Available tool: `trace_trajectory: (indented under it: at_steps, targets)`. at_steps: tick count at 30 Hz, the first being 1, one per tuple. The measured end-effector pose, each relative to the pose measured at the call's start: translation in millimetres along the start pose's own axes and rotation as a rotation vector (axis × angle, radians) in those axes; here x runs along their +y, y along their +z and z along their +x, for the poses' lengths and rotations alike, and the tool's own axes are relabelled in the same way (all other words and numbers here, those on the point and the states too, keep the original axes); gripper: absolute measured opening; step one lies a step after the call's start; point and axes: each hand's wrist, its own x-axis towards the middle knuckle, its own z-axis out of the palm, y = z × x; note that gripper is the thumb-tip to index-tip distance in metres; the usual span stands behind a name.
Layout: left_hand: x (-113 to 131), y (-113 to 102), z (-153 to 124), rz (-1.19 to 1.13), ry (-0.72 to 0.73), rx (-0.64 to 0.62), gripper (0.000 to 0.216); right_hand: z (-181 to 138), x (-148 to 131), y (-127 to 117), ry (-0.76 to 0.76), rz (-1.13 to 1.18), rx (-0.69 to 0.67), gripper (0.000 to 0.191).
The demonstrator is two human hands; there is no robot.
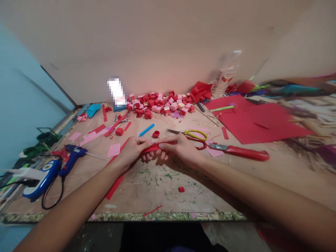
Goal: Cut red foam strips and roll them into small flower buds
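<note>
My left hand point(135, 148) and my right hand point(181, 148) are close together above the middle of the table, both pinching a narrow red paper strip point(151, 148) between thumbs and fingers. The strip runs across from one hand to the other, and my fingers hide part of it. Just beyond them sit a small red paper box point(155, 134) and a blue pen point(146, 130). Scissors point(196, 134) with yellow and red handles lie behind my right hand. A longer red strip point(114, 188) passes beneath my left forearm.
A red-handled knife point(246, 153) lies to the right, before large red sheets point(265, 122). Many small red and pink paper boxes point(160, 103) are heaped along the wall beside a lit phone point(117, 91). A plastic bottle point(227, 75) stands behind. At left are a blue glue gun point(72, 159) and power strip point(43, 178).
</note>
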Motion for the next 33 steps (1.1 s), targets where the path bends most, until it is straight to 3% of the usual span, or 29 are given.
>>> trace_trajectory:
  at_steps: [8,13,21,28,33]
  targets:
    - [-4.0,-9.6,-1.6,0.023,-0.025,-0.129,0.04,-2.2,-2.3,4.9,0.028,-0.031,-0.03,0.019]
    - [1.3,-9.8,-3.2,-0.024,-0.025,-0.032,0.038,-0.6,-5.6,-2.9,-0.011,-0.036,0.013,0.024]
    - [7.5,-8.1,-4.6,0.013,0.004,0.072,0.036,0.6,-6.6,-9.7,-0.034,-0.107,-0.024,0.04]
    - [7.2,-12.5,-5.3,0.079,-0.035,-0.129,0.034,-1.2,1.7,-6.7,-0.055,-0.198,-0.121,0.04]
    - [7.9,-9.0,-5.2,0.091,-0.104,-0.178,0.036,-2.9,2.7,-3.1,-0.049,-0.21,-0.145,0.03]
